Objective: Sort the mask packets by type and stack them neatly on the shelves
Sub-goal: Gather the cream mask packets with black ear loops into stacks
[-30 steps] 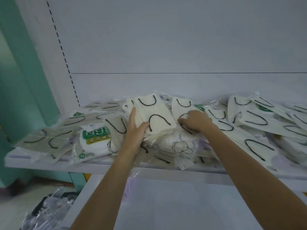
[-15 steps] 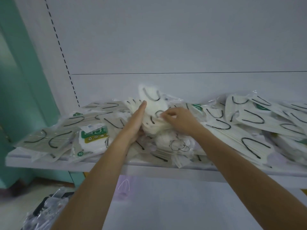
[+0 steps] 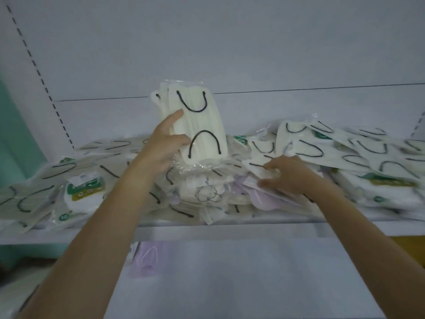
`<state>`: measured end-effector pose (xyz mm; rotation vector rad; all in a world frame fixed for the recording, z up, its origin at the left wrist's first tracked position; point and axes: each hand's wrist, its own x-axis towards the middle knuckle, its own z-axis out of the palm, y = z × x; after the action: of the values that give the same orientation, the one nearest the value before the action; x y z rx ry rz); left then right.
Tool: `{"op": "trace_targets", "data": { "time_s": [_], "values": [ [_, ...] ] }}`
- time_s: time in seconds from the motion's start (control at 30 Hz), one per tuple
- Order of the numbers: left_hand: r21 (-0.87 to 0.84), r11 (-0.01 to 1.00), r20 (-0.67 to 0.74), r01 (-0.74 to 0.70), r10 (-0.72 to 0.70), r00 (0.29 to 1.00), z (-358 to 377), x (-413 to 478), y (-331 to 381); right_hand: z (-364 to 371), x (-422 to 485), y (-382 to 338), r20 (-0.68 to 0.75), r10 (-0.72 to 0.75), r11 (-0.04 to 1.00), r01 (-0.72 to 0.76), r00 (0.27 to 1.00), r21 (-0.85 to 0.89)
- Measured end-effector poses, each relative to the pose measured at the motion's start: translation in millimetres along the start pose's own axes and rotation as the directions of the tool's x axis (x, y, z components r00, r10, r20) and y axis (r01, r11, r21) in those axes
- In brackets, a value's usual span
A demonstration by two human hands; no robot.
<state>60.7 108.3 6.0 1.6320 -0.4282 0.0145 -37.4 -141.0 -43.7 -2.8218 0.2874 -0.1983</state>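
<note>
Lower shelf (image 3: 230,272): one lilac mask packet (image 3: 149,256), seemingly the only item placed there. Upper shelf (image 3: 230,230): a mixed heap (image 3: 345,157) of clear-wrapped mask packets, unsorted; you appear to have most of the sorting left. Your right grip (image 3: 289,176): thumb and fingers pinch a white packet (image 3: 255,169) in the heap. Your left grip (image 3: 161,146): clasps a cream packet bundle (image 3: 202,125) with black ear loops, upright above the heap, before the back panel (image 3: 299,54).
</note>
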Motion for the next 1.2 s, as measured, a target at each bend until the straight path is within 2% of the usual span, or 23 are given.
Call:
{"op": "trace_targets", "data": {
  "time_s": [0.1,0.23,0.37,0.43,0.47,0.53,0.6,0.63,0.67,0.7,0.77,0.8,0.87,0.9,0.97,1.07,1.2],
  "values": [
    [0.064,0.998,0.012,0.029,-0.030,0.999,38.0,-8.7,-9.5,7.7,-2.1,7.6,-0.064,0.021,0.989,-0.011,0.998,0.147],
    [0.035,0.999,-0.047,0.026,-0.024,0.999,63.4,-19.1,-19.8,-3.0,1.7,8.0,-0.192,0.087,0.912,-0.001,0.978,0.409],
    [0.095,0.995,-0.012,0.018,-0.017,1.000,69.2,-23.6,-25.5,-22.4,10.4,-7.3,-0.297,0.225,0.681,0.068,0.928,0.729],
    [0.146,0.989,0.045,-0.019,0.012,0.999,74.1,-24.6,-23.9,-28.1,14.2,-27.7,-0.314,0.213,0.637,0.112,0.925,0.763],
    [0.159,0.987,0.072,-0.025,0.014,0.997,77.6,-24.8,-22.0,-28.9,15.7,-40.3,-0.296,0.187,0.604,0.128,0.937,0.787],
    [0.151,0.988,0.099,-0.029,0.014,0.995,84.2,-24.9,-19.5,-27.6,20.3,-62.0,-0.163,0.117,0.469,0.090,0.980,0.879],
    [0.152,0.988,0.041,-0.041,0.035,0.999,86.1,-23.9,-21.5,-26.0,22.6,-67.4,-0.062,0.057,0.358,0.037,0.996,0.933],
    [0.144,0.989,0.005,-0.043,0.043,0.999,85.0,-23.0,-23.3,-25.1,23.2,-63.4,-0.083,0.058,0.329,0.059,0.995,0.943],
    [0.129,0.991,-0.031,-0.036,0.040,0.999,82.3,-21.2,-26.1,-23.9,23.7,-54.1,-0.143,0.085,0.373,0.102,0.986,0.922],
    [0.110,0.994,-0.051,-0.027,0.033,0.998,79.3,-20.9,-27.4,-22.3,24.3,-41.5,-0.214,0.117,0.515,0.126,0.970,0.848],
    [0.080,0.997,-0.068,-0.022,0.028,0.997,73.4,-18.8,-30.6,-14.6,24.1,-13.6,-0.255,0.132,0.856,0.020,0.958,0.517],
    [0.062,0.998,-0.063,-0.028,0.032,0.997,71.4,-17.6,-32.0,-8.0,24.5,-1.8,-0.196,0.144,0.942,-0.073,0.970,0.327],
    [0.047,0.999,-0.046,-0.023,0.025,0.999,69.1,-16.2,-35.0,6.8,23.6,11.7,-0.057,0.184,0.983,-0.183,0.981,0.017],
    [0.054,0.999,-0.050,-0.004,0.006,0.999,68.7,-16.0,-37.3,12.7,22.8,13.5,-0.036,0.194,0.979,-0.196,0.980,-0.059],
    [0.053,0.997,-0.066,0.060,-0.056,0.996,69.3,-17.7,-41.2,20.3,24.1,15.4,-0.088,0.187,0.982,-0.189,0.978,-0.017],
    [0.067,0.992,-0.084,0.106,-0.100,0.991,70.2,-20.2,-44.3,19.2,21.8,12.8,-0.220,0.190,0.974,-0.157,0.957,0.161],
    [0.059,0.990,-0.056,0.132,-0.128,0.990,70.4,-22.9,-37.0,9.2,11.9,2.0,-0.408,0.205,0.909,-0.019,0.889,0.416]
  ]
}}
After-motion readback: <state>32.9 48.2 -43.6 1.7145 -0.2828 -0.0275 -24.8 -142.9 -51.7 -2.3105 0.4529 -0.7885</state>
